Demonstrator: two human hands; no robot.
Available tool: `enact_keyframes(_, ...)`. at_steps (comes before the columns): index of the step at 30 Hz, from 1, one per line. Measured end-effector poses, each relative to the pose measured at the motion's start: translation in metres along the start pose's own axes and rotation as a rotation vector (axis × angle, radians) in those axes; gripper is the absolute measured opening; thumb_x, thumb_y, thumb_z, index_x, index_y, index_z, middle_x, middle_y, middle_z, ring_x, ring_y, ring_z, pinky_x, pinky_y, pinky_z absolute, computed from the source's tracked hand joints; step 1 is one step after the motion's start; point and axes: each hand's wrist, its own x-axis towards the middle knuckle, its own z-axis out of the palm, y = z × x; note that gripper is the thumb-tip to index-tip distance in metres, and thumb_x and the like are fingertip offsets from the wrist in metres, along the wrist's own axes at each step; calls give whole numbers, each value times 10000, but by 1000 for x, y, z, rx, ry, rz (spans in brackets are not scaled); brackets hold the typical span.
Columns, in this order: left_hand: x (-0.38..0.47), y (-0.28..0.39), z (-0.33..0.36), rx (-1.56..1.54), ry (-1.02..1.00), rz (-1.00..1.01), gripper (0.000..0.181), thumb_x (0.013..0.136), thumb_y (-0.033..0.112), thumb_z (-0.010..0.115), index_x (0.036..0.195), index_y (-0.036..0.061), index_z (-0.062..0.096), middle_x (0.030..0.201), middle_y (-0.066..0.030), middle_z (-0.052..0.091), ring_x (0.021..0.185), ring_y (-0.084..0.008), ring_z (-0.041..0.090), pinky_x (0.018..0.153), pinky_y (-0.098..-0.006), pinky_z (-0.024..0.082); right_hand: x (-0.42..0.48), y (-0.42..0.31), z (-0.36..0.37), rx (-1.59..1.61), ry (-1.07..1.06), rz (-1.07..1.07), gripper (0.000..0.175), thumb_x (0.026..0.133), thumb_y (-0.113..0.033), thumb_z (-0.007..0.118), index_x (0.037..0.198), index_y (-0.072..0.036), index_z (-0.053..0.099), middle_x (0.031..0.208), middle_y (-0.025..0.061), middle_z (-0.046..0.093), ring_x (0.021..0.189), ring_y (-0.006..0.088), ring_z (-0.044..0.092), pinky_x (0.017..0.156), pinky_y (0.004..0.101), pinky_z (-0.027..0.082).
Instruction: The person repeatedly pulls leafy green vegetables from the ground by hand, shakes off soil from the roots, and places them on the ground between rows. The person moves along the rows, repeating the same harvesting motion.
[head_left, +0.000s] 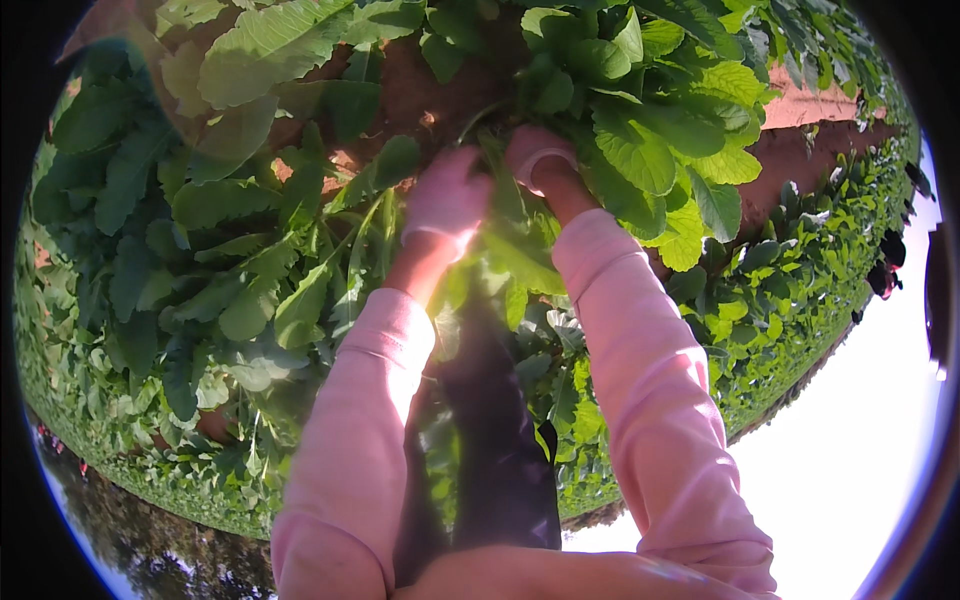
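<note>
My left hand, in a pale pink glove and somewhat blurred, is low among leafy crop plants. Close by on the right, my right hand wears a similar glove and reaches in at the base of a broad-leaved plant. Thin green stems and a leaf lie in the narrow space between both hands. The fingers of each hand are mostly hidden or blurred, so a hold on any stem cannot be made out. Below the hands, a large sunlit leaf hangs in front of my legs.
Brown soil shows beyond my hands, with another bare strip at right. Dense rows of crop plants surround me. My dark-trousered legs stand among the foliage. Dark figures, perhaps people, are far off at the right edge.
</note>
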Motion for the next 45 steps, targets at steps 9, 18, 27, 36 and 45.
enact_keyframes(9, -7, -30, -6, -404, -14, -279, 296, 855, 220, 589, 1012, -26, 635, 835, -67, 643, 737, -133, 559, 689, -284, 439, 12, 23, 15, 435, 30, -126, 304, 709, -234, 642, 945, -44, 660, 919, 193, 651, 868, 341, 636, 760, 385, 500)
enact_keyframes(18, -31, -5, 6, -499, -327, -237, 656, 864, 373, 611, 1302, -62, 390, 1150, -161, 561, 1018, -187, 539, 938, -271, 393, -126, -1, 13, 383, 134, -40, 226, 774, -198, 572, 911, -25, 620, 832, 235, 624, 792, 389, 612, 705, 437, 495)
enact_keyframes(27, -107, -6, -83, -840, -145, -264, 540, 745, 73, 700, 1224, -16, 467, 1050, -81, 582, 910, -143, 550, 858, -280, 447, -212, -89, 47, 490, 351, -327, 280, 804, -255, 555, 960, -26, 519, 786, 154, 635, 700, 328, 624, 641, 432, 489)
enact_keyframes(36, -211, -68, -209, -349, 306, -91, 554, 810, 178, 654, 1286, -2, 435, 1167, -109, 549, 1017, -220, 557, 872, -353, 460, -266, -190, 78, 792, -299, -675, 417, 761, -228, 583, 1116, -23, 509, 935, 177, 614, 820, 323, 627, 699, 421, 508)
enact_keyframes(45, -305, -170, -300, 38, 315, -367, 427, 768, -37, 641, 1179, -23, 527, 1068, -75, 599, 942, -139, 556, 803, -273, 465, -222, -148, 65, 808, -253, -736, 290, 802, -247, 529, 1011, -48, 558, 877, 138, 627, 871, 322, 615, 756, 412, 492)
